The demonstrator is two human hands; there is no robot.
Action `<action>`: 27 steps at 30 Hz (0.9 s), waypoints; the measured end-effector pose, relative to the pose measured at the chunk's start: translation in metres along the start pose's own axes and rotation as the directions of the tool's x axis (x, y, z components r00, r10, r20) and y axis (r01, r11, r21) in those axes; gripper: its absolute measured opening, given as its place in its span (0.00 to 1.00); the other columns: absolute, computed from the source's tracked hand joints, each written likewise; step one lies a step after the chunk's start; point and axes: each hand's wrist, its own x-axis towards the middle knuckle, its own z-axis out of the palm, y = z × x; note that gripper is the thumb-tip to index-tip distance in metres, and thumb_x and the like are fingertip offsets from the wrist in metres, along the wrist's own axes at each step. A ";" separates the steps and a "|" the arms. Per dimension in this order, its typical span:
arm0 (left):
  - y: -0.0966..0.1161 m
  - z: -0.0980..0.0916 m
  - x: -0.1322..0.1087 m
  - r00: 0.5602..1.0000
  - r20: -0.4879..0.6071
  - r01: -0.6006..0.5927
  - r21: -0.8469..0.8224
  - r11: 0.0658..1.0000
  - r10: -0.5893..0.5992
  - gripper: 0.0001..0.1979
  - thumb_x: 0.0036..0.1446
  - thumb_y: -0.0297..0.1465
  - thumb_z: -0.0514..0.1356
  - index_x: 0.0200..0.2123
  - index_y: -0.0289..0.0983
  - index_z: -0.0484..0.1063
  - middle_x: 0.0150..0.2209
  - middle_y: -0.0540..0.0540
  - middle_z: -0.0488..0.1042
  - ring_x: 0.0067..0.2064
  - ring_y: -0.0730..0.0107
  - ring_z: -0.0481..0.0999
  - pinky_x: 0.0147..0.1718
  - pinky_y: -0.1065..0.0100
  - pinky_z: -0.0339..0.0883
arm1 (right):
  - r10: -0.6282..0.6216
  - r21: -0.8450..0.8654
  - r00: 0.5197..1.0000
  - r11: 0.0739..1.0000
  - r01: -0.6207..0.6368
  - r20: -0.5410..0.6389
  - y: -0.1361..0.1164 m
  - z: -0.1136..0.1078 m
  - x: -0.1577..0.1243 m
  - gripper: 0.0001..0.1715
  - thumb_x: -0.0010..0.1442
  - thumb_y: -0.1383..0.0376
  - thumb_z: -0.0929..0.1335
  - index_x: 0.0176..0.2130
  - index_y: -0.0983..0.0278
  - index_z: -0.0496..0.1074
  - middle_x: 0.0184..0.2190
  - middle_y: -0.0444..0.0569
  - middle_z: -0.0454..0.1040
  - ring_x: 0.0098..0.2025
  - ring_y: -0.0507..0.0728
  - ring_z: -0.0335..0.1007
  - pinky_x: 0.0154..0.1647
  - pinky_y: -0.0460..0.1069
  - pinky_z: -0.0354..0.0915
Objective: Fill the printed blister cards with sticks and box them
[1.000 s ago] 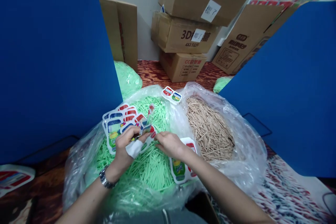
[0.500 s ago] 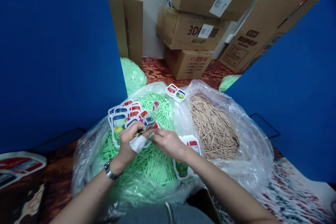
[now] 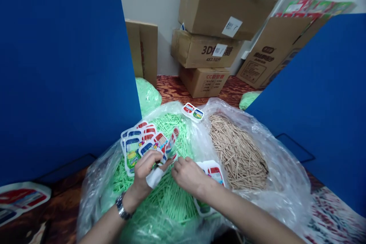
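My left hand (image 3: 145, 169), a white wrap around the base of its thumb, is closed on a small printed plastic packet (image 3: 171, 140) with red panels, tilted up. Just right of it, the fingers of my right hand (image 3: 188, 175) are curled together; whatever is between them is hidden. Both hands are above a heap of thin light-green sticks (image 3: 177, 200) in a clear plastic bag. Several flat printed packets (image 3: 132, 154) lie overlapping on the sticks beyond my left hand. Another packet (image 3: 215, 173) is partly covered by my right forearm.
A second heap, of brown sticks (image 3: 237, 156), lies at the right in clear plastic (image 3: 281, 183). One small packet (image 3: 193, 112) rests on the far rim between the heaps. Blue panels (image 3: 63, 65) flank both sides. Stacked cardboard boxes (image 3: 206, 82) stand against the wall.
My right hand has drawn slightly away from the packet in my left hand, leaving a small gap. The camera view has tilted up, so everything sits lower.
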 end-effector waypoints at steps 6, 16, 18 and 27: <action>-0.002 0.000 -0.006 0.997 0.015 -0.079 0.011 0.997 0.079 0.11 0.51 0.20 0.64 0.37 0.35 0.70 0.31 0.47 0.73 0.32 0.68 0.73 0.31 0.67 0.66 | 0.214 0.243 0.976 0.946 -0.215 0.030 0.044 -0.034 -0.041 0.06 0.59 0.74 0.64 0.35 0.68 0.71 0.33 0.55 0.73 0.37 0.57 0.68 0.35 0.49 0.65; 0.007 0.014 -0.004 0.986 0.150 0.076 -0.050 0.996 -0.068 0.04 0.55 0.26 0.62 0.30 0.36 0.68 0.28 0.49 0.72 0.28 0.71 0.71 0.28 0.70 0.64 | 0.640 0.765 0.418 0.540 0.352 -0.644 0.025 -0.090 -0.043 0.38 0.61 0.70 0.65 0.62 0.51 0.44 0.30 0.41 0.70 0.34 0.54 0.70 0.39 0.52 0.69; 0.009 0.017 -0.005 0.983 0.168 0.086 -0.052 0.995 -0.076 0.05 0.55 0.26 0.62 0.30 0.36 0.67 0.27 0.49 0.71 0.28 0.71 0.71 0.28 0.70 0.63 | 0.555 0.692 0.417 0.627 0.357 -0.719 0.020 -0.088 -0.033 0.37 0.60 0.72 0.65 0.62 0.50 0.47 0.33 0.43 0.70 0.37 0.54 0.70 0.44 0.55 0.68; 0.010 0.018 -0.001 0.986 0.136 0.105 -0.093 0.990 -0.092 0.06 0.55 0.26 0.62 0.29 0.36 0.67 0.27 0.50 0.69 0.28 0.72 0.69 0.28 0.71 0.62 | 0.195 0.328 0.589 0.936 0.126 -0.784 0.022 -0.077 -0.030 0.17 0.60 0.67 0.66 0.49 0.56 0.68 0.45 0.48 0.73 0.54 0.62 0.61 0.56 0.64 0.58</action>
